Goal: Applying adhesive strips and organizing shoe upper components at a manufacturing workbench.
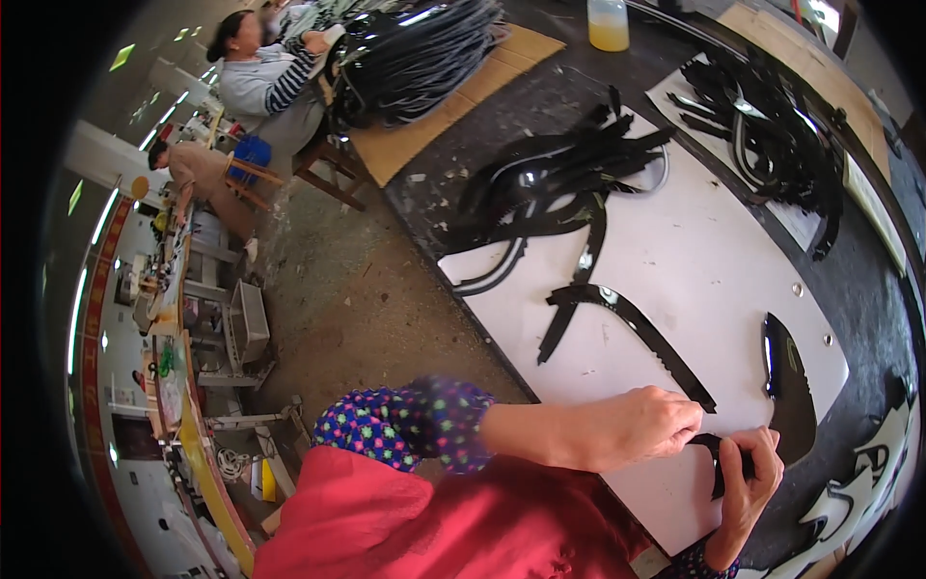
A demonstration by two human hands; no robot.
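A small black curved strip (715, 463) is between my two hands over the near edge of the white board (666, 352). My left hand (632, 427) is closed, its fingertips pinching at one end of the strip. Thumb and fingers of my right hand (750, 473) close on its other end, hiding part of it. Just beyond my left hand lies a glossy black curved strip (641, 323) with a toothed edge. A wider dark curved piece (791, 396) rests beside my right hand.
A pile of black strips (550, 179) lies on the board's far part, another (762, 135) farther right. White cut pieces (858, 492) lie at the right. A bottle of yellow liquid (608, 26) stands at the back. Beyond the table, a person (265, 82) sits by a large strip bundle (420, 63).
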